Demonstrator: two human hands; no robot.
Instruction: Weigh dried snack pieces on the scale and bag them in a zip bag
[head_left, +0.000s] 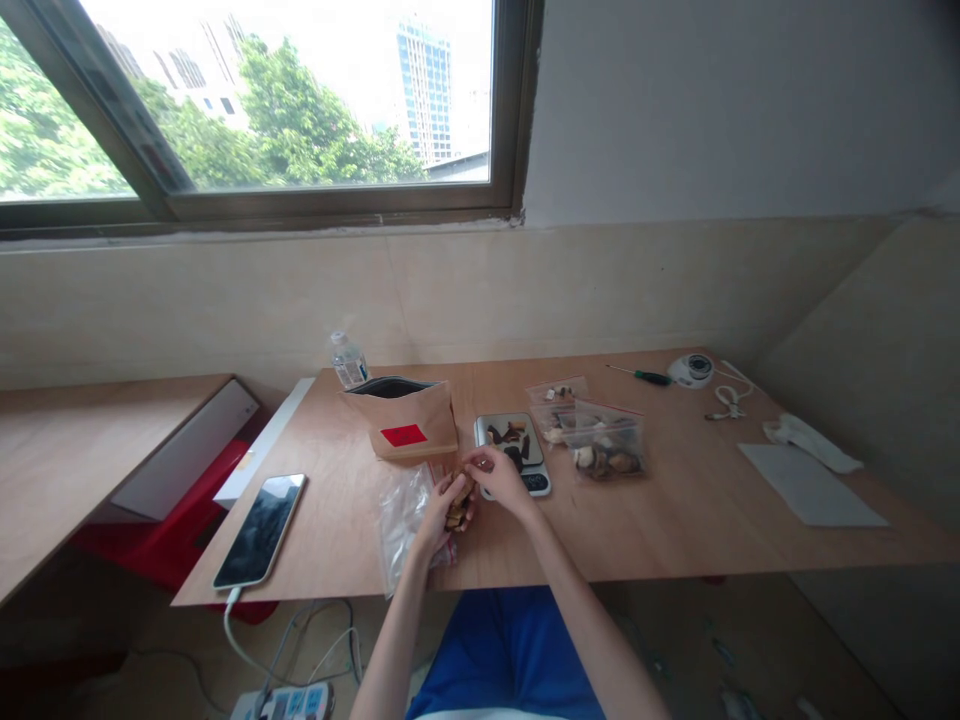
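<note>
My left hand (448, 512) is closed around a small heap of brown dried mushroom pieces (459, 507). My right hand (496, 478) reaches over it, thumb and fingers pinched at the top of the heap; what lies between these fingertips is too small to make out. Just beyond the right hand, a small white kitchen scale (541, 462) carries several dark and tan dried pieces (514, 436). Under my left hand lies a clear zip bag (397, 520), flat and crumpled. Behind it a brown paper pouch (420, 415) with a red label stands upright, its top open.
Filled zip bags (607, 455) lie right of the scale. A water bottle (349, 362) stands behind the pouch. A charging phone (261, 530) rests at the left edge. Farther right are a screwdriver (651, 377), a white dome camera (691, 370) and a white sheet (810, 488).
</note>
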